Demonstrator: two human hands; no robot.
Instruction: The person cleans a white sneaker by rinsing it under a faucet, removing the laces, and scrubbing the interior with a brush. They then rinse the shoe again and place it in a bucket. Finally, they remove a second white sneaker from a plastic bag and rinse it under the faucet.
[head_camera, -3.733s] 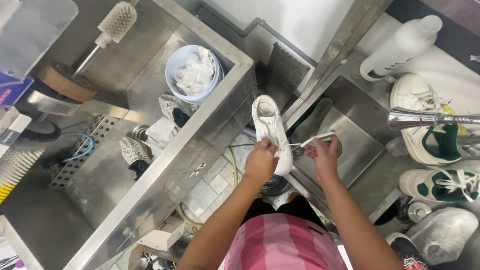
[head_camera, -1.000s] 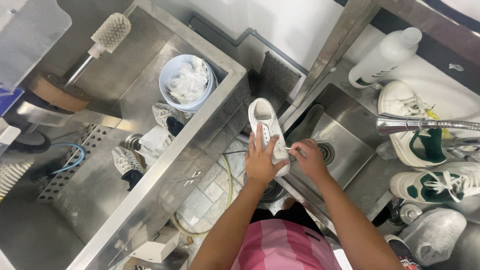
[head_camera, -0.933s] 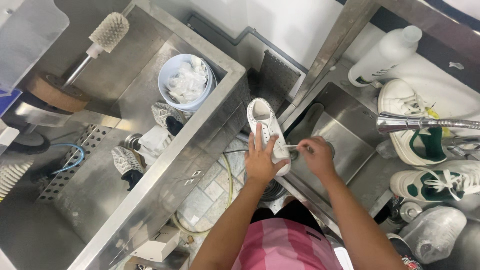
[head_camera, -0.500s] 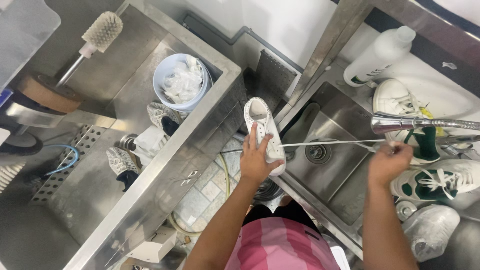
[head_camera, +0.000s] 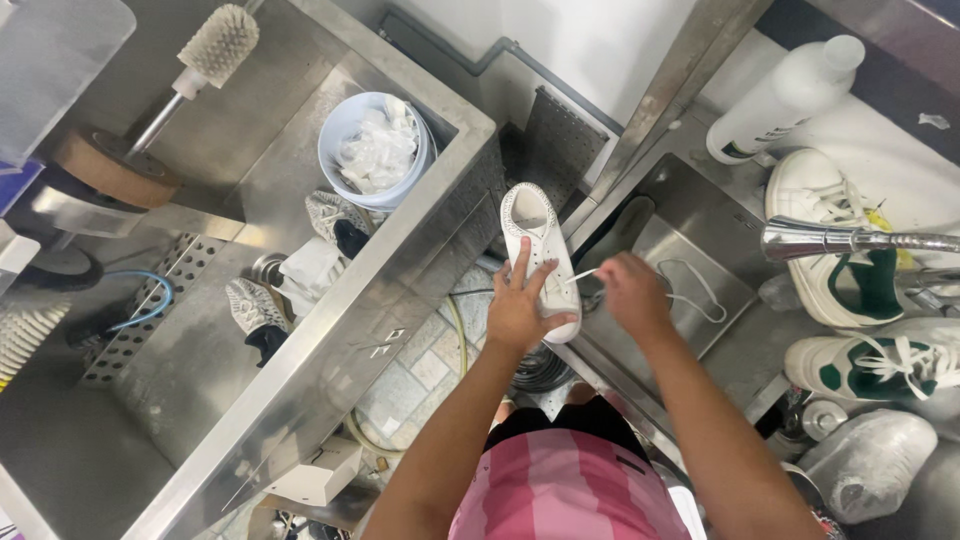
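My left hand (head_camera: 517, 305) grips a white sneaker (head_camera: 537, 232) by its side, holding it over the gap between two steel sinks. My right hand (head_camera: 630, 293) sits right beside the shoe and pinches its white lace (head_camera: 690, 293) near the eyelets. The rest of the lace trails in a loose loop over the right sink basin (head_camera: 700, 240).
The left steel sink (head_camera: 330, 330) holds a pale blue bucket of white cloths (head_camera: 376, 148), grey knit shoes (head_camera: 335, 218) and a round brush (head_camera: 212, 42). To the right are a chrome spray head (head_camera: 820, 240), a white bottle (head_camera: 790, 95) and white-and-green sneakers (head_camera: 860, 365).
My right hand, which had pulled the lace out far to the right, has come back beside the shoe; the lace now hangs slack in the right sink. My left hand keeps its hold.
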